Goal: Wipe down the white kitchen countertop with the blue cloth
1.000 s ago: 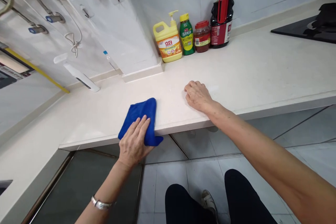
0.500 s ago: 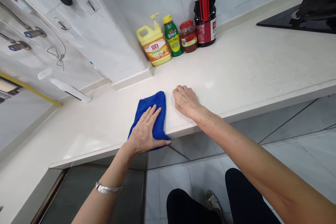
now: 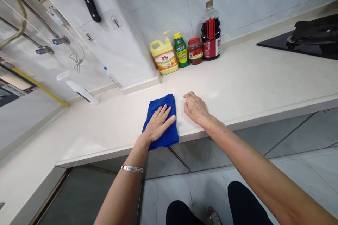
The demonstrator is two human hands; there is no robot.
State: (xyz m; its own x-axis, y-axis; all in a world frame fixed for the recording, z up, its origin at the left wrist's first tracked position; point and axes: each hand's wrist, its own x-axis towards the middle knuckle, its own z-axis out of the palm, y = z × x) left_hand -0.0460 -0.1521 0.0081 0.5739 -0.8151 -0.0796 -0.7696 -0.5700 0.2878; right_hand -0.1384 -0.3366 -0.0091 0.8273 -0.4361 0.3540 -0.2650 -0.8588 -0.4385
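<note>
A blue cloth [image 3: 171,136] lies spread near the front edge of the white counter [image 3: 237,88], its near end reaching slightly over the edge. My left hand [image 3: 160,123] is open and flat on top of it, fingers stretched forward and thumb out to the right. The wrist bears a silver bracelet. Just right of the cloth, my right hand [image 3: 195,108] rests on the counter with its fingers curled in. Its index finger is bent loosely forward, and nothing shows in its grasp. The undersides of those fingers are hidden.
Against the back wall stand a yellow detergent bottle [image 3: 166,59], a green bottle [image 3: 181,51], a red-lidded jar [image 3: 195,52] and a large dark sauce bottle [image 3: 211,35]. A black cooktop [image 3: 280,44] is at right. A knife [image 3: 91,3] hangs at upper left, above a white faucet-like fixture [image 3: 81,91].
My left hand has slid forward from the counter edge onto the middle of the cloth. My right index finger has loosened a little. The view has shifted slightly.
</note>
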